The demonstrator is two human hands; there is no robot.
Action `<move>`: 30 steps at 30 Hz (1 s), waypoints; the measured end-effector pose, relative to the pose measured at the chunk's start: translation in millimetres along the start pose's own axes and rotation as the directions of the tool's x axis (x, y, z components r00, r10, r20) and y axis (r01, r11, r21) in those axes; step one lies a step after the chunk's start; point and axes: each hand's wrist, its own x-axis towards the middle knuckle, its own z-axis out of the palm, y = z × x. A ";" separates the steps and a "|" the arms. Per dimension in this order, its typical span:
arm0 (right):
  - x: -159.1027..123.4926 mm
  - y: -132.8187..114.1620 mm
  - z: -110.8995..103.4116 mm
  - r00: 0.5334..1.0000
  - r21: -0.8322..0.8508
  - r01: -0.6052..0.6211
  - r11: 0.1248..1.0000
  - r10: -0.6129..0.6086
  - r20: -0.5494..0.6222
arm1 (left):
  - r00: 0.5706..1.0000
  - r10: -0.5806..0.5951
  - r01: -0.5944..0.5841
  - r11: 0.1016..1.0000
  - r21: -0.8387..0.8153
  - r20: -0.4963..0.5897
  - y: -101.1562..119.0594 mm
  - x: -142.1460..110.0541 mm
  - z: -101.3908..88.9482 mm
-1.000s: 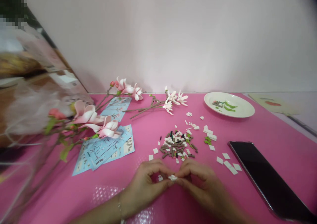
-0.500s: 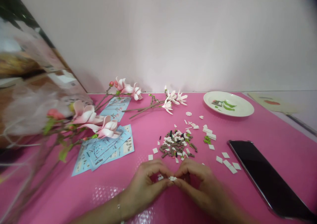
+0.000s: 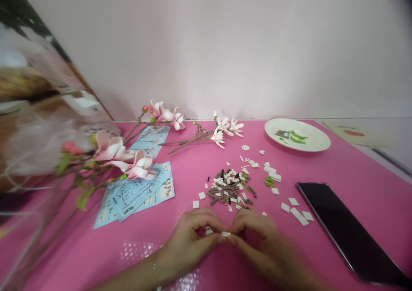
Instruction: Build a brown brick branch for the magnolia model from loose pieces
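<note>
The left hand [image 3: 189, 244] & the right hand [image 3: 260, 244] are close together at the bottom middle of the frame, both held narrow; their fingertips [image 3: 222, 238] meet & pinch a tiny white brick [image 3: 225, 234] btwn them, so that's where the little piece is, right at the tips; the right hand is a bit blurry; a thin bracelet [image 3: 155, 267] sits on the left wrist; just by the left fingers a few more white bits [image 3: 209, 231] show, but I can't tell if they're held or lying on the pink mat [image 3: 322, 166]; ahead of the hands is a messy pile of brown, white, green & black bricks [image 3: 230, 188] on the mat; to the right of the pile are flat white tiles [image 3: 294, 209] & a few green bits [image 3: 269, 182]; a big black phone [image 3: 344, 228] lies at lower right; a white plate [image 3: 317, 143] w/ green & gray pieces [image 3: 291, 137] sits at upper right; blue paper instructions [image 3: 137, 196] lie left of the pile, w/ another sheet [image 3: 151, 140] above them; pink & white toy flowers on stems [image 3: 223, 130] lie up top, & bigger ones [image 3: 112, 148] lean in from the left; a blurry thing [image 3: 41, 89] fills the upper left, too smeared to tell what; a pale wall [image 3: 206, 46] runs behind it all.
</note>
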 end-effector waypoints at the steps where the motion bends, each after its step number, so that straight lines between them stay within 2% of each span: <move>1: -0.1 0.3 0.1 1.000 0.012 0.009 1.000 -0.009 -0.005 | 1.000 -0.008 0.008 1.000 0.000 -0.001 -0.1 0.1 -0.3; 8: 0.3 3.2 -0.4 0.999 0.033 0.048 0.998 -0.049 0.020 | 1.000 -0.021 0.021 1.000 -0.017 -0.007 -2.4 -0.7 -2.1; 16: -2.8 4.3 2.1 1.000 0.007 0.022 1.000 -0.022 -0.004 | 1.000 -0.024 0.024 1.000 -0.010 -0.017 0.1 0.4 -0.8; 23: -1.4 3.0 3.2 0.997 0.028 0.073 0.997 -0.073 -0.003 | 1.000 -0.018 0.018 1.000 -0.005 -0.010 -2.1 -1.9 -1.2; 30: 0.1 5.0 2.0 0.993 0.060 0.115 0.992 -0.113 -0.033 | 0.999 -0.004 0.001 0.998 -0.070 -0.038 -3.8 -2.5 -0.3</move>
